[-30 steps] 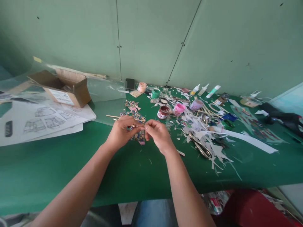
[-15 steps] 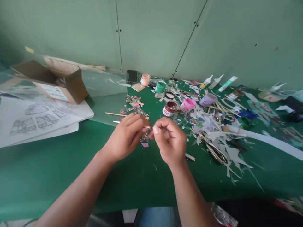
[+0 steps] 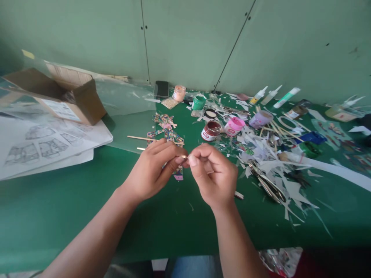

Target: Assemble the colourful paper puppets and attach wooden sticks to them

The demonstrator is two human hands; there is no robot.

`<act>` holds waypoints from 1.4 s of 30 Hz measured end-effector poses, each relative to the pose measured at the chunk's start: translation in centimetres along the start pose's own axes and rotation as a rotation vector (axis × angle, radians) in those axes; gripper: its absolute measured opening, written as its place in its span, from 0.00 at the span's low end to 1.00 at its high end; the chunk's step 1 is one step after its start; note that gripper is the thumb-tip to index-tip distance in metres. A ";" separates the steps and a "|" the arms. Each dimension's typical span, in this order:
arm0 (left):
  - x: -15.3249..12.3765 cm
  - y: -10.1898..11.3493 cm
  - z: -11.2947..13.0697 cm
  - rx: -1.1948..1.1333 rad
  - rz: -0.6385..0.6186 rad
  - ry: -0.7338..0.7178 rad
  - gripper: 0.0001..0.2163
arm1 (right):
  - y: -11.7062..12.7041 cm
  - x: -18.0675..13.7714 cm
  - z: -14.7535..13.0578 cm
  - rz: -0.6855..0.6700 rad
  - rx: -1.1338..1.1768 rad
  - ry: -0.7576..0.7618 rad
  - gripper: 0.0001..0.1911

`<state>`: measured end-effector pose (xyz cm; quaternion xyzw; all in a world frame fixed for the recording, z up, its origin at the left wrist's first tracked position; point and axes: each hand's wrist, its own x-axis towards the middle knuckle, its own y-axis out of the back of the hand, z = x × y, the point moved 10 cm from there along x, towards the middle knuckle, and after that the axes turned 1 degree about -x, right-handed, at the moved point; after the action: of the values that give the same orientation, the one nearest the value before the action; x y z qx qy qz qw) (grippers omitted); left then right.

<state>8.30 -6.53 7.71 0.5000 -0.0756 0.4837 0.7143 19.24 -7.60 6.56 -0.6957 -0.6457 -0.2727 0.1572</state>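
My left hand (image 3: pixel 153 170), closed with the palm down, grips a thin wooden stick (image 3: pixel 184 156) whose pale tip pokes out between thumb and forefinger. My right hand (image 3: pixel 216 173) pinches thumb and forefinger together right at that tip; whatever lies between them is too small to make out. Below and behind the hands lies a colourful patterned cutout figure (image 3: pixel 167 126) on the table, partly hidden by my left hand. A second thin stick (image 3: pixel 142 138) crosses over the figure and passes behind my left knuckles.
Open paint jars in dark red (image 3: pixel 211 131), pink (image 3: pixel 234 126) and green (image 3: pixel 199 102) stand behind my right hand. Paper scraps (image 3: pixel 285 185) and metal scissor-like pliers (image 3: pixel 266 183) lie rightward. A cardboard box (image 3: pixel 87 102) and printed drawings (image 3: pixel 49 144) occupy the left.
Both hands stay together at the stick's tip, with my right hand turned slightly and shifted a little right. The camera view has moved slightly; the things on the table look unmoved.
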 end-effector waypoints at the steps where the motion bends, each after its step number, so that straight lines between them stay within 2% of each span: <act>1: 0.0 0.0 0.0 -0.005 -0.001 0.001 0.07 | 0.0 0.0 0.0 0.002 -0.005 0.001 0.05; 9: -0.1 -0.3 -0.3 -0.016 -0.018 0.027 0.09 | 0.1 -0.1 0.3 0.010 -0.083 0.005 0.05; 19: 0.1 -0.2 0.1 -0.001 -0.017 -0.015 0.07 | 0.0 0.0 0.1 0.008 -0.085 0.017 0.05; 42: 0.0 -0.4 0.0 -0.063 -0.013 0.003 0.07 | 0.1 0.1 0.0 0.012 -0.081 0.026 0.05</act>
<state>8.57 -6.54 7.45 0.4772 -0.0863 0.4773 0.7329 19.31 -7.53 6.68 -0.7018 -0.6278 -0.3065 0.1391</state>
